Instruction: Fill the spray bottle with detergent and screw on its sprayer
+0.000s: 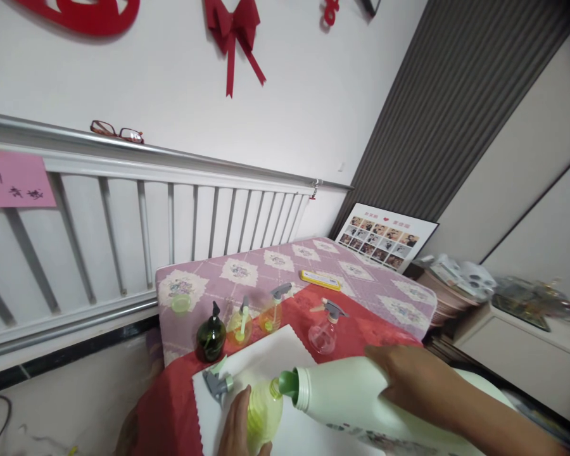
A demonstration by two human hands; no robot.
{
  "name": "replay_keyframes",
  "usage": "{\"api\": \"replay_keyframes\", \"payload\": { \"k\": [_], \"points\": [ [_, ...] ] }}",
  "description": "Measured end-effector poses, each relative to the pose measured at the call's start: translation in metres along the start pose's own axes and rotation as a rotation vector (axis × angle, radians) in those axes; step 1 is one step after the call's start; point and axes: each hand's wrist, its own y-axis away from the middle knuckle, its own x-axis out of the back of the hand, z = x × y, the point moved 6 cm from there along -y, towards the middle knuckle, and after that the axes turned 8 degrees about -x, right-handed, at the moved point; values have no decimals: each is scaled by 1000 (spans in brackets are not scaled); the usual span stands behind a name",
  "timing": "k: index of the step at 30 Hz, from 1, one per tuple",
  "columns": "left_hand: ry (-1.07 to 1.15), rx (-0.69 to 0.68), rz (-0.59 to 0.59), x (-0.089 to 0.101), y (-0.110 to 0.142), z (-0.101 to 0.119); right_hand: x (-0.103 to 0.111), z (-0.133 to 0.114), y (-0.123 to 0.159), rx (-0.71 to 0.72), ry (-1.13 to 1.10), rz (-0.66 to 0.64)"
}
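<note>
My right hand [403, 375] grips a large pale green jug [344, 387], tipped on its side. Its dark green mouth meets the neck of a yellow see-through bottle [265, 415]. Fingers of my left hand [236, 423] wrap around that bottle, which has no spray head on it. Whether liquid is flowing is too small to tell. A grey trigger spray head [218, 384] lies left of it on a white mat [261, 354]. Behind the mat stand a dark green pump bottle [211, 339], a yellow spray bottle [240, 326], an orange spray bottle [270, 315] and a pink spray bottle [323, 337].
A light green cap [180, 304] and a yellow case [320, 280] lie on the patterned tablecloth [275, 259], partly covered by a red cloth [361, 316]. Behind runs a white radiator [185, 215] with glasses [117, 132] on top. A photo board [384, 234] leans at the back.
</note>
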Motion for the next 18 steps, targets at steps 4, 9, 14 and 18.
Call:
{"api": "replay_keyframes", "payload": {
  "k": [4,9,14,18],
  "points": [
    [5,2,10,1,1,1,2,0,1,-1,13,2],
    [18,12,-8,3,1,5,3,0,3,-9,24,-12],
    [7,12,4,5,1,7,3,1,0,-17,11,-15],
    [7,-18,34,4,2,6,2,1,-1,-1,32,-4]
  ]
}}
